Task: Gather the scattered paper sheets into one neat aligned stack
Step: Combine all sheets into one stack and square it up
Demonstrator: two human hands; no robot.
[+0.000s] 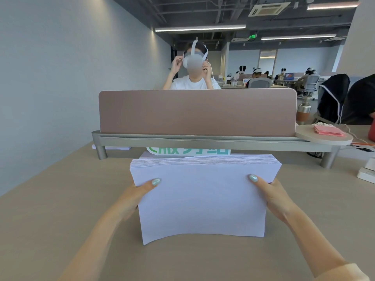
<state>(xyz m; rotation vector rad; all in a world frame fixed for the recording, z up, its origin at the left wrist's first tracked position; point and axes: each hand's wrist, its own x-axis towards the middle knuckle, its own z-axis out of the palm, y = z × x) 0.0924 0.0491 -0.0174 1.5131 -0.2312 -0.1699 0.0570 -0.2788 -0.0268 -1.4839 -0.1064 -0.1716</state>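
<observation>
Desk (60, 199), hands gripping paper stack (203, 199)

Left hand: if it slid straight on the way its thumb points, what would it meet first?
The left hand grips the paper stack at its left edge, thumb aimed up and right across the front sheet. It would probably just cross bare paper toward the stack's top edge.

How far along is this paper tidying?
Mostly done: the sheets form one paper stack, held upright on the desk by the left hand and right hand. The top edges are slightly fanned, so squaring and laying it flat remain.
</observation>
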